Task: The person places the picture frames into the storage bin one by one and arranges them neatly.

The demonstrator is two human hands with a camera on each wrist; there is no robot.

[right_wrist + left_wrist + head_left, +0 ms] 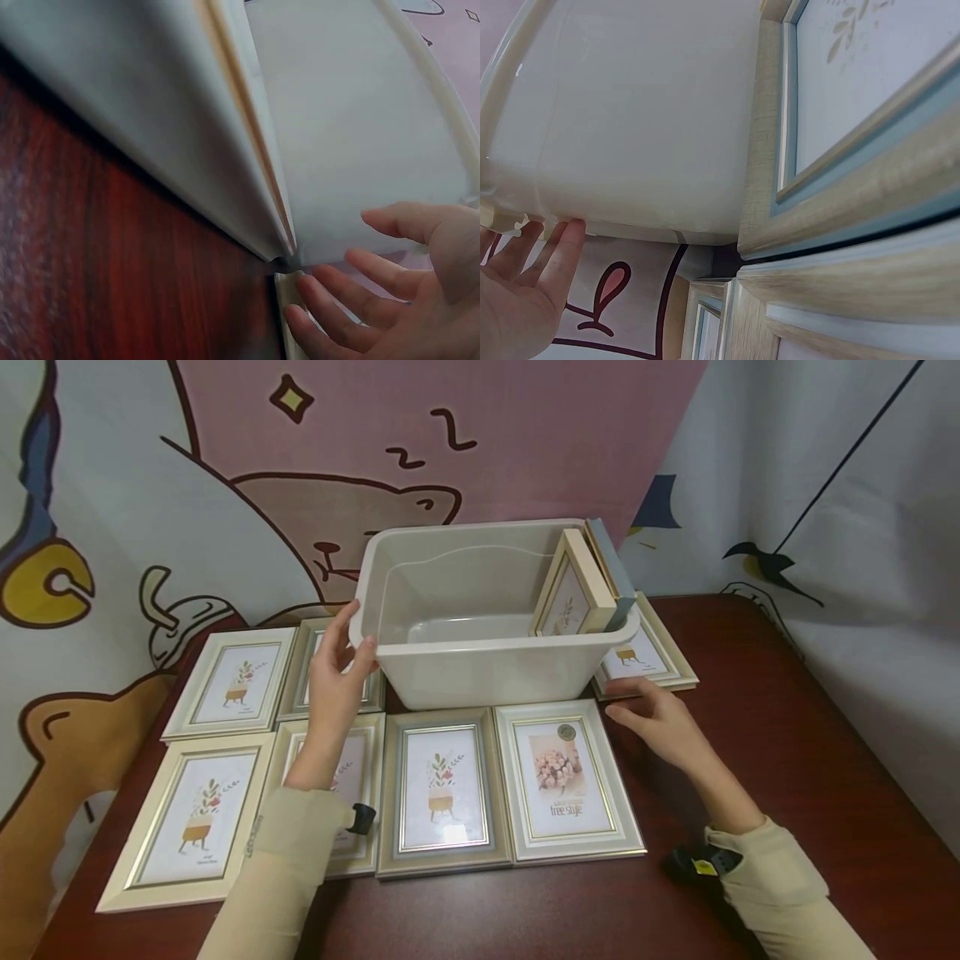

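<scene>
A pale grey plastic bin [495, 677] stands at the back middle of the table. My left hand [337, 672] holds its front left corner, thumb on the rim and fingers along the left side. In the left wrist view, the fingertips [574, 229] press against the bin's outer wall. Beyond the bin's right end lies a cream picture frame [663, 652], partly hidden by the bin. My right hand [660, 722] is at that frame's near edge, holding nothing. Its fingers are spread apart in the right wrist view, with the frame's cream edge [289, 300] beside the fingertips.
Inside the bin, a cream frame [573, 585] and a blue-grey frame [611, 568] lean upright at the right end. Several frames lie face up, including a silver-beige one [442, 789] and a white one [562, 785] in front, and a cream one [198, 822] at left.
</scene>
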